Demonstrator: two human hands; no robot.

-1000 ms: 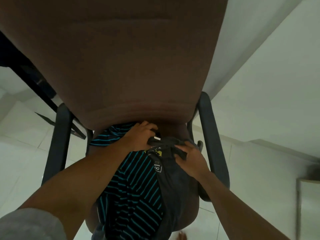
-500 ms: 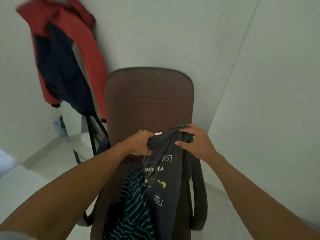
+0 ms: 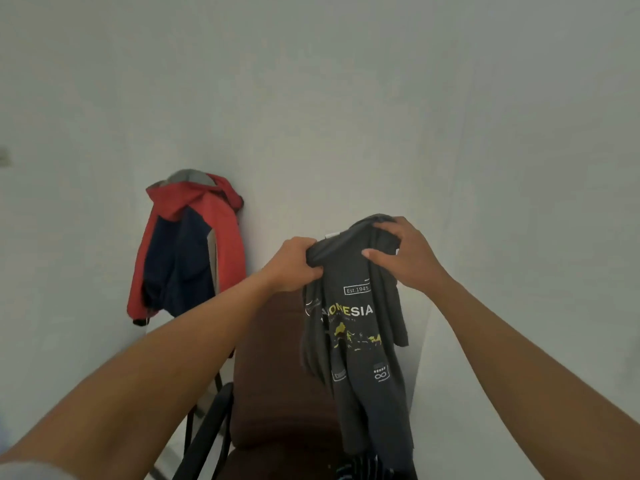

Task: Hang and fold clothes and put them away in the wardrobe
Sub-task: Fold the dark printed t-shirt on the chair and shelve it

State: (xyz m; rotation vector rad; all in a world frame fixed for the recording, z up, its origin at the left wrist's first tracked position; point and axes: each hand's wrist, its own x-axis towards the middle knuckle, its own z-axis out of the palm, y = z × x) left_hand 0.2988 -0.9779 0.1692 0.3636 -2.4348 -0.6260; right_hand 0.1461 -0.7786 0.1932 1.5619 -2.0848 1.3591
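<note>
A dark grey T-shirt (image 3: 360, 344) with white and yellow print hangs in the air in front of the brown chair (image 3: 277, 375). My left hand (image 3: 294, 263) grips its top edge on the left, fingers curled round the bunched cloth. At the other side of the top edge, my right hand (image 3: 403, 252) pinches the fabric. The shirt's lower end dangles down to the seat. A black garment with teal stripes (image 3: 363, 469) lies on the seat, mostly hidden under the shirt.
A red and navy jacket (image 3: 187, 247) hangs on a stand at the left, near the wall corner. The chair's black armrest (image 3: 211, 434) shows at the lower left. White walls stand behind and to the right.
Both hands have lifted the grey T-shirt up off the chair seat, away from the striped garment. The view has tilted upward from the seat toward the wall.
</note>
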